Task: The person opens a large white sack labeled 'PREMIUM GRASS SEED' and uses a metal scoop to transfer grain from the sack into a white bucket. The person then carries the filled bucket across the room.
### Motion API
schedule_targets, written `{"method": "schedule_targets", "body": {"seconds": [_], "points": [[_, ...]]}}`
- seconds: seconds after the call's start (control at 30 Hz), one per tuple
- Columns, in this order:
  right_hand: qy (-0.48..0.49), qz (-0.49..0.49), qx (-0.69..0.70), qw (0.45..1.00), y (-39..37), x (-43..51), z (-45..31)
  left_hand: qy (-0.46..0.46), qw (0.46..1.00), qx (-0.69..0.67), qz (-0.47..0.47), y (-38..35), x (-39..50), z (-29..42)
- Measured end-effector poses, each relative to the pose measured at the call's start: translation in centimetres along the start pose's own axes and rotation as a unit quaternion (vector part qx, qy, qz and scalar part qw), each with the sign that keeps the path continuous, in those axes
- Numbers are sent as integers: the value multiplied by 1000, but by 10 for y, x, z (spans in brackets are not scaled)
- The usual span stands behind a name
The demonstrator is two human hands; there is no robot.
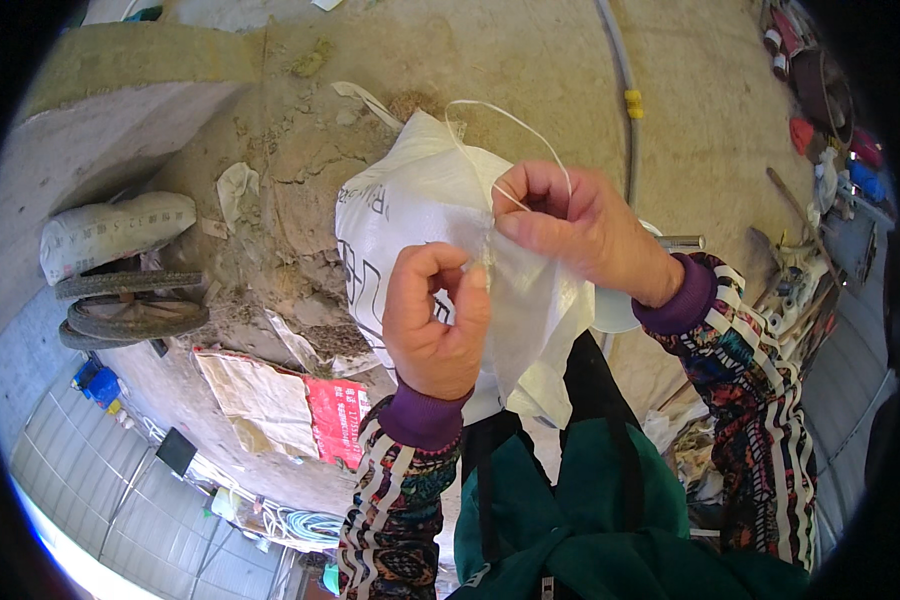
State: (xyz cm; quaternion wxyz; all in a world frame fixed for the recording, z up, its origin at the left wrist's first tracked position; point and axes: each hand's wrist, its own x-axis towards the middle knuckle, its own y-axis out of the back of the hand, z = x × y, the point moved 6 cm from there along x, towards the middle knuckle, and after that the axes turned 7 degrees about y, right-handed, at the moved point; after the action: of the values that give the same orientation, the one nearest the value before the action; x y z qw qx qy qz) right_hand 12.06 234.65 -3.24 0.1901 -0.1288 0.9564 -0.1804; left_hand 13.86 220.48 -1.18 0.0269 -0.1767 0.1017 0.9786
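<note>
A white woven sack [405, 202] with black printing stands before me, in front of my legs. My right hand [570, 225] pinches a thin white string [529, 120] between thumb and forefinger. That string arcs in a loose loop over the sack's far side. At the sack's stitched, frayed edge is my left hand [435, 330], its thumb and bent forefinger closed on the fabric there. The fingertips partly hide the grip. From between the hands, a loose flap of the sack [532, 315] hangs toward my knees.
Loose soil [307, 195] lies left of the sack, with wheels with tyres [139, 319] and a full bag [120, 229] beyond. A flattened red-and-white sack [255, 397] is nearer. A grey hose [619, 52] crosses the floor; a pale container [615, 315] sits behind my right wrist.
</note>
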Motion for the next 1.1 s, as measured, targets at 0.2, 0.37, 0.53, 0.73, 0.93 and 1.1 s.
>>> {"method": "schedule_targets", "body": {"seconds": [0.2,0.37,0.53,0.73,0.93,1.1], "points": [[81,-4,-127,989,-9,-2,-15,-66,995,76,7,-8,6,4],[50,15,-47,998,-6,-3,-9,-2,999,47,24,1,2,-3],[49,-1,-95,994,-11,-5,-11,-62,996,69,19,-7,1,5],[52,4,-139,989,-8,-8,-13,-64,995,77,17,-10,6,7],[29,12,30,999,-7,-6,-3,-23,999,29,13,-9,2,4],[141,-4,-227,964,-6,-6,-26,-51,997,51,12,-9,2,8]]}}
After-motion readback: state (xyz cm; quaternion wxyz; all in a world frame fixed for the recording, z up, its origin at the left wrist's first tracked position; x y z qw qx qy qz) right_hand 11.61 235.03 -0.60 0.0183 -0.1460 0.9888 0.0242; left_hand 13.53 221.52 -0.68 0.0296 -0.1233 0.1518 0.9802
